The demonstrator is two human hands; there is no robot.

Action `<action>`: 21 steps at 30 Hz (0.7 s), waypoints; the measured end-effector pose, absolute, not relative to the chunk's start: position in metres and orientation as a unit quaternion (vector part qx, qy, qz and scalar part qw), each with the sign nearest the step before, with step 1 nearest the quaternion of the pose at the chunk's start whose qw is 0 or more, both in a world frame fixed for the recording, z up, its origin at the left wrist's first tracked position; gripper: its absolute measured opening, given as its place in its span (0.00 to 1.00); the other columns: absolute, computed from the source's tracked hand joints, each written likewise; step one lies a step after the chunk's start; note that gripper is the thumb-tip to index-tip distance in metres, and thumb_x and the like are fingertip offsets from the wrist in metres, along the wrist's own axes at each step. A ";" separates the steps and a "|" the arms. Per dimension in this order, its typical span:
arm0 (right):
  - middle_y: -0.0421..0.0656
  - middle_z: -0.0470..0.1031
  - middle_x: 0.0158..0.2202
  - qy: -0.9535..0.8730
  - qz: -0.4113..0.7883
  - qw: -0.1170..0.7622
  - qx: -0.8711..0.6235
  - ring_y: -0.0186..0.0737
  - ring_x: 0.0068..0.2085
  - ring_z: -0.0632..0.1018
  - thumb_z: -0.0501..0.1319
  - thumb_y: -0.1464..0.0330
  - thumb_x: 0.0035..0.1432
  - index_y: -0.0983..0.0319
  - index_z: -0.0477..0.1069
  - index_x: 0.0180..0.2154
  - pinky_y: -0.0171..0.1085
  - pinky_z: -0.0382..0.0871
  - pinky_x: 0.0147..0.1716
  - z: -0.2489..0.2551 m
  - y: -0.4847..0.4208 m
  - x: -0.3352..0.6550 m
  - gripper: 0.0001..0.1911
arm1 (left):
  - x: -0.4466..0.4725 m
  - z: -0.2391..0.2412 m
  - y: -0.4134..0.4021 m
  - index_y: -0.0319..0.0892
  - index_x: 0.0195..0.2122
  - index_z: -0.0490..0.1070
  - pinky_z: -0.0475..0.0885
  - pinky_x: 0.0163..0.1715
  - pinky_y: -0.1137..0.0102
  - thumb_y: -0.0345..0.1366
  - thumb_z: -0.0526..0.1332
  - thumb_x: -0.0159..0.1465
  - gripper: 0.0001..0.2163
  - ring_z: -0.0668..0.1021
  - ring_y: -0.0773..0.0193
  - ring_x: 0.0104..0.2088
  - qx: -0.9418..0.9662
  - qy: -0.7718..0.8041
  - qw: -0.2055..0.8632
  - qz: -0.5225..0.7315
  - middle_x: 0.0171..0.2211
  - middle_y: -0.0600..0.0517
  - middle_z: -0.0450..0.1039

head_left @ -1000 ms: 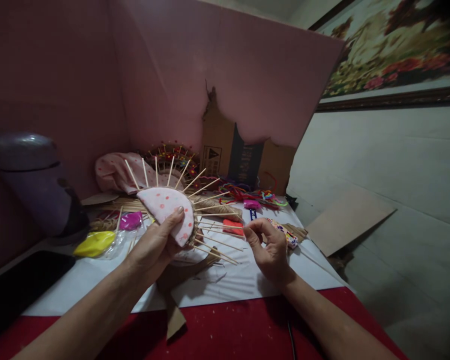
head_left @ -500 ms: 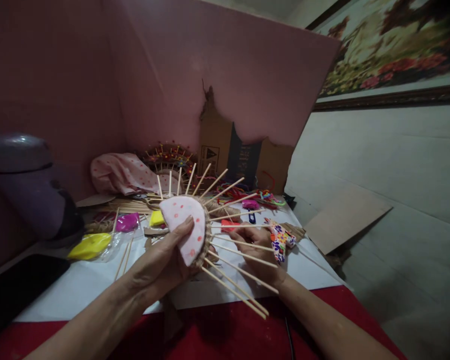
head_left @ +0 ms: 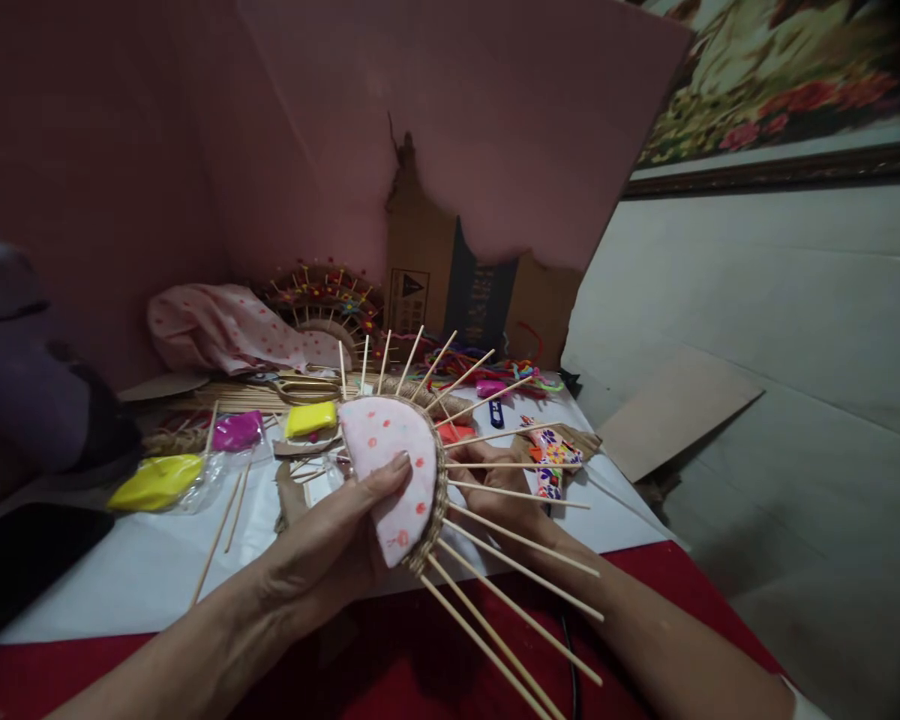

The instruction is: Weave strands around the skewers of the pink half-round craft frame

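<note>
Far left: a purple bottle (head_left: 15,390) is cut by the frame edge, with a black slab (head_left: 30,560) at lower left.
Left of centre: a yellow packet (head_left: 157,482) lies just beside a magenta packet (head_left: 238,430); two loose sticks (head_left: 217,535) lie on the white sheet (head_left: 52,595).
Left hand (head_left: 337,535): at lower centre, pinching the half-disc (head_left: 390,470), thumb flat on its dotted cloth face.
Half-disc: at frame centre, straight edge to the left, long axis steep, running from upper left to lower right.
Stick fan (head_left: 520,612): spreads from the curved rim, upward, rightward and down to lower right.
Right hand (head_left: 495,490): right of the rim and near it, behind the sticks, fingers drawn together; I cannot tell whether they grip a stick. The left is the nearer hand, in contact with the cloth.
Flowered piece (head_left: 553,460): beyond the right hand, behind the stick tips.
Edges and room: lower sticks cross in front of the right forearm, so that side looks tight; the red cloth (head_left: 397,640) along the bottom seems to offer more room.
</note>
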State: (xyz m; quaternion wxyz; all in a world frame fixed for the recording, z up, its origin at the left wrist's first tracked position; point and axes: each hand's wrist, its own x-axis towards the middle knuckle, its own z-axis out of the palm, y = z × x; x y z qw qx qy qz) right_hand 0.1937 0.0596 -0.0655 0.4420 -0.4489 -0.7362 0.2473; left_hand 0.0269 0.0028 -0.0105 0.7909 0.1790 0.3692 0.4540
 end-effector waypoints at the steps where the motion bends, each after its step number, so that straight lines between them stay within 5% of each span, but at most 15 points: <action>1: 0.43 0.75 0.27 -0.736 0.245 0.446 -0.447 0.36 0.27 0.73 0.57 0.66 0.56 0.63 0.71 0.29 0.35 0.66 0.27 -0.066 0.060 0.194 0.08 | 0.027 -0.009 0.002 0.38 0.43 0.69 0.76 0.34 0.63 0.29 0.63 0.55 0.13 0.80 0.59 0.27 0.179 0.369 0.792 0.453 0.23 0.48 0.78; 6: 0.41 0.74 0.26 -0.738 0.245 0.455 -0.434 0.35 0.25 0.72 0.57 0.66 0.56 0.62 0.71 0.29 0.33 0.65 0.24 -0.068 0.059 0.194 0.07 | 0.026 -0.008 0.001 0.35 0.39 0.71 0.75 0.37 0.66 0.28 0.62 0.56 0.09 0.80 0.60 0.31 0.197 0.337 0.790 0.473 0.30 0.44 0.78; 11: 0.42 0.74 0.25 -0.739 0.225 0.462 -0.436 0.35 0.25 0.72 0.58 0.67 0.56 0.62 0.72 0.28 0.33 0.64 0.23 -0.070 0.061 0.194 0.08 | 0.024 -0.010 0.001 0.35 0.41 0.71 0.72 0.44 0.59 0.26 0.60 0.57 0.11 0.78 0.54 0.39 0.230 0.322 0.783 0.481 0.37 0.41 0.77; 21: 0.40 0.71 0.23 -0.739 0.197 0.451 -0.460 0.33 0.23 0.70 0.57 0.64 0.56 0.63 0.69 0.27 0.32 0.63 0.23 -0.061 0.062 0.198 0.10 | 0.020 -0.011 0.007 0.33 0.35 0.74 0.75 0.34 0.69 0.23 0.60 0.55 0.07 0.79 0.61 0.29 0.257 0.372 0.741 0.497 0.30 0.43 0.78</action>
